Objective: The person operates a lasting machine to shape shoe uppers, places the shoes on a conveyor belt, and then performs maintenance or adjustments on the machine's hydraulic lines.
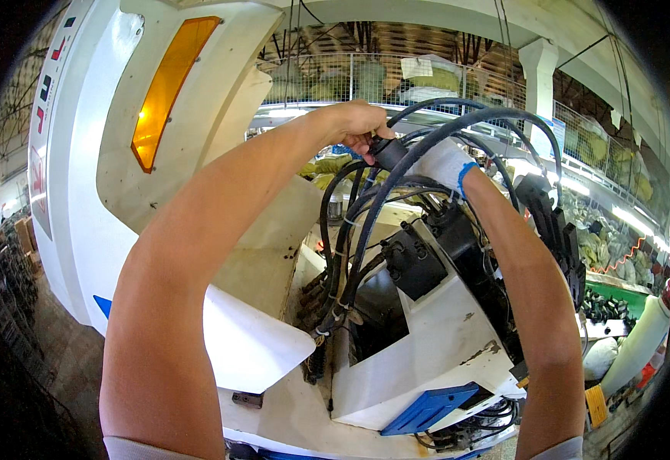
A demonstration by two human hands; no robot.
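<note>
Both my arms reach up and forward to a black cylindrical part above the machine. My bare left hand has its fingers curled on the part's left end. My right hand, in a white knit glove with a blue cuff, closes on its other side; thick hoses partly cover those fingers. Black hoses arch over the glove and run down into the machine. Below my hands sits a black block-shaped assembly on a white machine body.
At the left stands a tall white machine panel with an amber window. A white angled cover juts out below my left forearm. Behind, a mesh railing holds back stacked sacks. Dark parts lie on a green-edged bench at right.
</note>
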